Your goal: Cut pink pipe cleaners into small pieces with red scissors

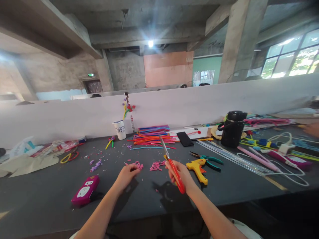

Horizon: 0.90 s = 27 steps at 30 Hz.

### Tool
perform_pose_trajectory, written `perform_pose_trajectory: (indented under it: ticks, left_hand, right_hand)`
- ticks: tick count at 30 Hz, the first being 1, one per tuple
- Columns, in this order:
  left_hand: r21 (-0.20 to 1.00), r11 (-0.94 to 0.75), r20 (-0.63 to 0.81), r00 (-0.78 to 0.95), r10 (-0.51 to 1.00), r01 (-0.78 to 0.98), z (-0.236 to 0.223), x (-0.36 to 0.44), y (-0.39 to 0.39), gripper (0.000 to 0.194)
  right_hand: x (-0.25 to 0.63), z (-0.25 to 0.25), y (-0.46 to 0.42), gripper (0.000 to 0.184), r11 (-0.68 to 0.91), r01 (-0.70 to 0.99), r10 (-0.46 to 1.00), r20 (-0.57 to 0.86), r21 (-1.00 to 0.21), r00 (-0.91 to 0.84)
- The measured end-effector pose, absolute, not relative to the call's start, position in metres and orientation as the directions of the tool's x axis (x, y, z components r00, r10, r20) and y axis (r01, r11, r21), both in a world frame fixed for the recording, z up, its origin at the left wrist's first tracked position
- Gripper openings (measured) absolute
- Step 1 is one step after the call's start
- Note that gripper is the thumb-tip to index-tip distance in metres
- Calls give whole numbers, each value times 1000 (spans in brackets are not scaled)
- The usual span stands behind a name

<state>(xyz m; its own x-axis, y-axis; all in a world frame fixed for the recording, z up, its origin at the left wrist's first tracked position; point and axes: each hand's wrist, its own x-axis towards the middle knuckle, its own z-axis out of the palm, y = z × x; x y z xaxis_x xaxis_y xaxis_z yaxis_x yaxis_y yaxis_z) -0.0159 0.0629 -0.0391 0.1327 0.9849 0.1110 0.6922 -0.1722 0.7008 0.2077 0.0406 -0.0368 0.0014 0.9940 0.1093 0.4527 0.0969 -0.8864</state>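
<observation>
My right hand (181,173) is closed around the red handles of a pair of scissors (171,162), whose blades point up and away toward the back of the dark table (50,196). My left hand (127,174) rests on the table with fingers curled in a pinch at a few small pink cut pieces (137,165); what it pinches is too small to name. A second small heap of pink pieces (157,165) lies between my two hands. A stack of coloured pipe cleaners (152,135) lies further back.
A yellow glue gun (198,167) and green-handled pliers (206,158) lie right of my right hand. A pink case (85,190) lies left. Behind are a white cup (120,128), black phone (184,138), black bottle (233,128), cables, and a white partition (74,116).
</observation>
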Motion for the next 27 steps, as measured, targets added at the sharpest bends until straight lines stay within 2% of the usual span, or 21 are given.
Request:
perform_pose_trajectory:
  ticks: [4, 6, 9, 12, 17, 21, 23, 27]
  left_hand:
    - [850, -170, 44, 255, 966, 499, -31, 18, 33, 19]
    - [965, -63, -17, 303, 953, 254, -27, 28, 25, 14]
    - [992, 9, -49, 316, 947, 125, -24, 33, 20, 11]
    - [986, -22, -35, 337, 941, 164, -22, 27, 17, 9]
    - [900, -146, -133, 577, 806, 411, -19, 14, 13, 8]
    - [953, -103, -27, 418, 908, 285, -21, 18, 19, 12]
    - [974, -71, -21, 396, 918, 214, -23, 24, 21, 15]
    - [982, -29, -35, 333, 942, 186, -26, 35, 21, 11]
  right_hand:
    - [186, -40, 33, 28, 123, 214, 983, 89, -969, -160]
    - [180, -40, 30, 26, 106, 144, 976, 75, -984, -205]
    - [175, -38, 25, 23, 80, 86, 969, 58, -993, -239]
    - [177, -34, 22, 20, 86, 48, 968, 72, -995, -241]
    - [186, -27, 20, 18, 115, 29, 956, 102, -993, -275]
    - [187, -27, 18, 17, 96, 71, 951, 71, -993, -302]
    - [186, -28, 17, 16, 78, 95, 955, 47, -992, -294]
    - [184, -27, 20, 17, 58, 128, 965, 22, -990, -262]
